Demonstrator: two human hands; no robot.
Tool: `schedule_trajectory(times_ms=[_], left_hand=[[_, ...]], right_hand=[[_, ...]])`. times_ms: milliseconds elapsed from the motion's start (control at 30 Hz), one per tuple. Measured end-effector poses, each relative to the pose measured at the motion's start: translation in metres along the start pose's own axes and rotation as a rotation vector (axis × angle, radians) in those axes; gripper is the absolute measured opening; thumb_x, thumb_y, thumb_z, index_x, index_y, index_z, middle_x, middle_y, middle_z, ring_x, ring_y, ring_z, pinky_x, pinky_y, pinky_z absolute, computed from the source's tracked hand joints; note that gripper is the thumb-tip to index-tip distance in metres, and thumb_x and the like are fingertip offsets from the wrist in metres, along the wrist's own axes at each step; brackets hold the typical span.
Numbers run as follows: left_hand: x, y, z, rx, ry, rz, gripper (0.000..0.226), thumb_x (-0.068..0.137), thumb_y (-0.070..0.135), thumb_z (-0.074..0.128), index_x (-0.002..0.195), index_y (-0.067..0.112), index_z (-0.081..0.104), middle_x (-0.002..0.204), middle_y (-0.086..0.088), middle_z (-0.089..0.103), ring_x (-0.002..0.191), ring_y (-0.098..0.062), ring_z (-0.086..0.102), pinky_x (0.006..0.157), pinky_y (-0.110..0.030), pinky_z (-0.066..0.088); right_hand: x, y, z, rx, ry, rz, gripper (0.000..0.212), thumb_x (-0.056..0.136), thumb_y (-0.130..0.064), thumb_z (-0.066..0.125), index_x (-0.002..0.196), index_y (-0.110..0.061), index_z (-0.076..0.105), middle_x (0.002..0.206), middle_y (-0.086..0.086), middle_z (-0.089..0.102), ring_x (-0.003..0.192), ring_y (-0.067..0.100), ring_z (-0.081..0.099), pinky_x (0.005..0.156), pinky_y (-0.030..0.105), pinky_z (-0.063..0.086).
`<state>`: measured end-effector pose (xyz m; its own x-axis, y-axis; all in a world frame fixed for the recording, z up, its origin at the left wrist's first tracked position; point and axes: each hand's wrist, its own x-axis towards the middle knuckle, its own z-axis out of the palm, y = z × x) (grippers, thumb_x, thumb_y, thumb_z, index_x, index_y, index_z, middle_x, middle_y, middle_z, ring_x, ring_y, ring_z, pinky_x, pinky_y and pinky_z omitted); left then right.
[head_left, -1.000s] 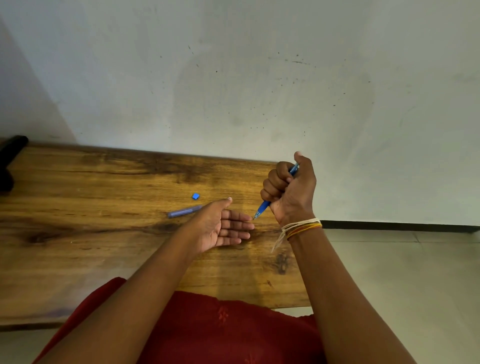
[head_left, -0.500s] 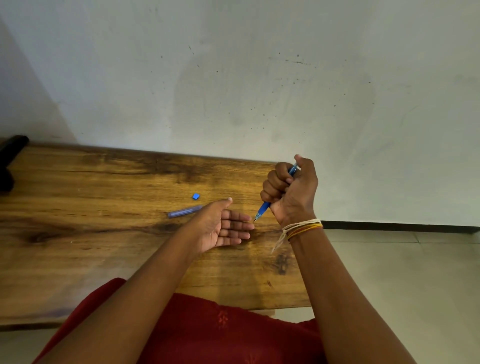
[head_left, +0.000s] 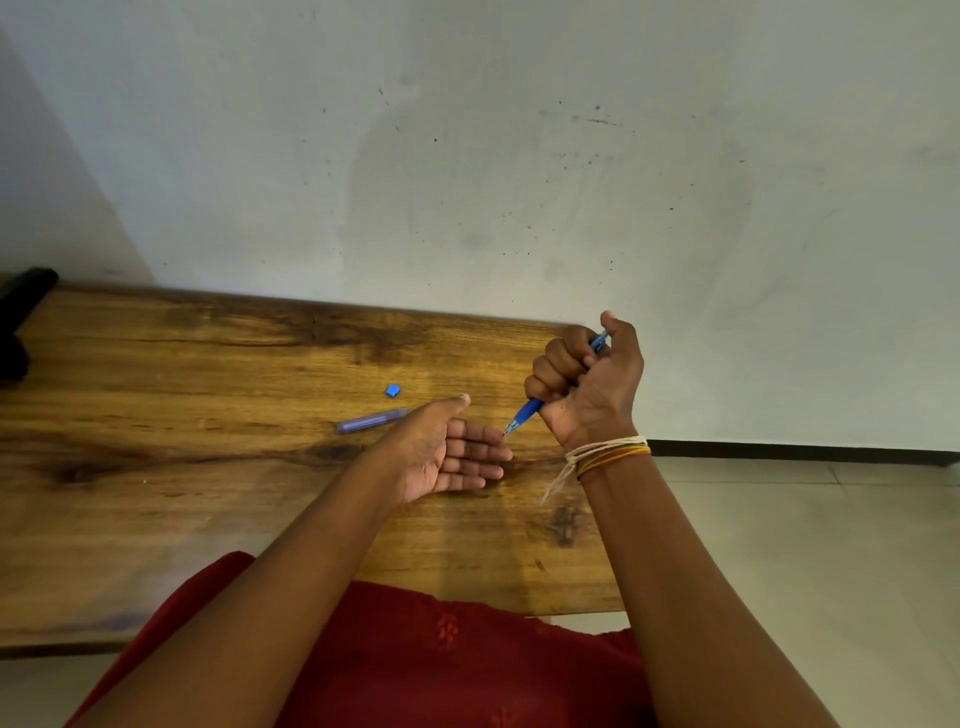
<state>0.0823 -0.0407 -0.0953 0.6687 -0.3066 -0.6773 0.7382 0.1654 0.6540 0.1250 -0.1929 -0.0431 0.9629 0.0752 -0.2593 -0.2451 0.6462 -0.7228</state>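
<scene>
One blue pen (head_left: 530, 411), tip down, gripped in right hand (head_left: 587, 384).

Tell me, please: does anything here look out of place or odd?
Yes. A small blue piece and a pale bluish tube lie loose on the wooden table, apart from the blue pen; they may be its parts. The right hand grips the pen in a fist, tip close to the open left hand.

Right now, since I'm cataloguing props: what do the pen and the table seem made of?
Pen: likely plastic, glossy blue barrel, gripped in the right hand. Table: wood or wood-look laminate, slight sheen; grain and dark knots show.
</scene>
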Motion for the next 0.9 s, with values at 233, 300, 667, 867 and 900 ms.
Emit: schedule_trajectory(times_ms=[233, 300, 667, 867, 900], left_hand=[[-0.002, 0.000, 0.000, 0.006, -0.001, 0.008, 0.059, 0.099, 0.046, 0.032, 0.093, 0.004, 0.072, 0.095, -0.013, 0.076, 0.083, -0.024, 0.074, 0.068, -0.030, 0.057], [-0.002, 0.000, -0.001, 0.007, 0.002, 0.012, 0.059, 0.099, 0.045, 0.032, 0.091, 0.004, 0.073, 0.095, -0.013, 0.076, 0.083, -0.024, 0.074, 0.067, -0.029, 0.056], [-0.003, 0.002, 0.000, -0.008, -0.004, 0.015, 0.064, 0.099, 0.045, 0.034, 0.073, 0.007, 0.078, 0.094, -0.014, 0.076, 0.081, -0.024, 0.074, 0.065, -0.029, 0.055], [-0.004, 0.002, 0.000, -0.010, -0.002, 0.017, 0.065, 0.099, 0.045, 0.033, 0.072, 0.007, 0.078, 0.094, -0.014, 0.076, 0.081, -0.024, 0.074, 0.064, -0.029, 0.056], [-0.004, 0.002, 0.000, -0.009, -0.003, 0.018, 0.065, 0.099, 0.045, 0.033, 0.071, 0.007, 0.079, 0.093, -0.014, 0.076, 0.081, -0.024, 0.074, 0.064, -0.029, 0.056]], right_hand=[[0.004, 0.001, -0.011, 0.156, 0.078, 0.054, 0.047, 0.086, -0.036, 0.033, 0.042, -0.020, 0.027, 0.037, -0.006, 0.019, 0.036, 0.011, 0.013, 0.045, 0.019, 0.013], [0.005, 0.002, -0.013, 0.188, 0.092, 0.078, 0.047, 0.086, -0.037, 0.033, 0.042, -0.020, 0.027, 0.037, -0.005, 0.019, 0.039, 0.012, 0.010, 0.046, 0.019, 0.013], [0.009, 0.004, -0.020, 0.282, 0.140, 0.138, 0.049, 0.086, -0.039, 0.034, 0.042, -0.020, 0.027, 0.037, -0.005, 0.019, 0.037, 0.012, 0.011, 0.043, 0.020, 0.014], [0.009, 0.004, -0.021, 0.294, 0.140, 0.137, 0.050, 0.087, -0.040, 0.035, 0.042, -0.019, 0.028, 0.037, -0.005, 0.020, 0.032, 0.012, 0.017, 0.042, 0.019, 0.015], [0.009, 0.004, -0.021, 0.294, 0.143, 0.138, 0.051, 0.087, -0.042, 0.035, 0.042, -0.019, 0.028, 0.037, -0.005, 0.020, 0.032, 0.012, 0.017, 0.041, 0.019, 0.016]])
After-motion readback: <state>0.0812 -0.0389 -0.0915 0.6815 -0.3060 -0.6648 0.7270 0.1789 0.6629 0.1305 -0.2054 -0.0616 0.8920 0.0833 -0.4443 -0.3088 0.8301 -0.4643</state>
